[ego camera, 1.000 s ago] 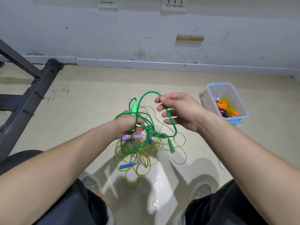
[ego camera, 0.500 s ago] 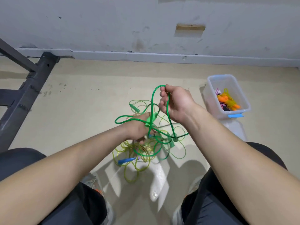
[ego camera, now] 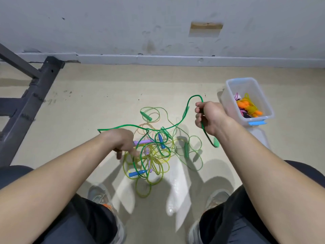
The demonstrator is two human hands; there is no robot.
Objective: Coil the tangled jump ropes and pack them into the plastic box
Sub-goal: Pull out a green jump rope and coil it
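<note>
Several tangled jump ropes (ego camera: pixel 154 155) lie in a pile on the floor between my feet: a yellow one with blue handles (ego camera: pixel 137 173), purple handles, and a light green one. My right hand (ego camera: pixel 210 118) grips a dark green rope (ego camera: pixel 175 125) and holds it up to the right of the pile, just left of the box. One green handle (ego camera: pixel 216 142) hangs below that fist. The rope stretches left and passes over my left wrist. My left hand (ego camera: pixel 123 142) hovers over the pile's left side, fingers pointing down beside a purple handle (ego camera: pixel 143 142). The clear plastic box (ego camera: pixel 242 79) holds coiled orange, yellow and pink ropes.
A black metal frame (ego camera: pixel 35 95) stands on the floor at the left. The wall and its baseboard (ego camera: pixel 158 59) run across the back. My knees and grey shoes (ego camera: pixel 98 194) flank the pile. A clear lid (ego camera: pixel 260 136) lies under the box's near end.
My right hand has pulled the dark green rope out to the right, toward the box. My left hand has dropped down to the pile, and the rope now stretches between the two arms.
</note>
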